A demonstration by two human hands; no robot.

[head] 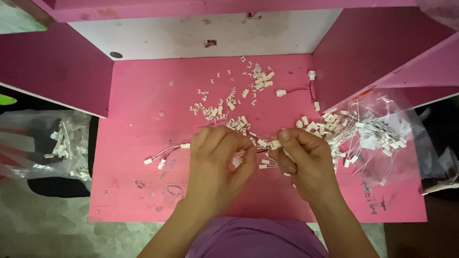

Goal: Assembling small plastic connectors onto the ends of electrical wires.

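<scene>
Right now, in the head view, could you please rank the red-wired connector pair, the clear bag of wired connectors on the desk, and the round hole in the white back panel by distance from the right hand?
From the right hand:
1. Clear bag of wired connectors, just to its right.
2. Red-wired connector pair, up near the back.
3. Round hole, far back left.

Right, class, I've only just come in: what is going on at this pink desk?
A person works with both bare hands over a pink desk. The left hand and the right hand meet at the middle, pinching a thin wire with a small white connector between the fingertips. Loose white connector housings lie scattered behind the hands. A clear bag of wired connectors lies open at the right, and another clear bag sits off the desk's left edge.
</scene>
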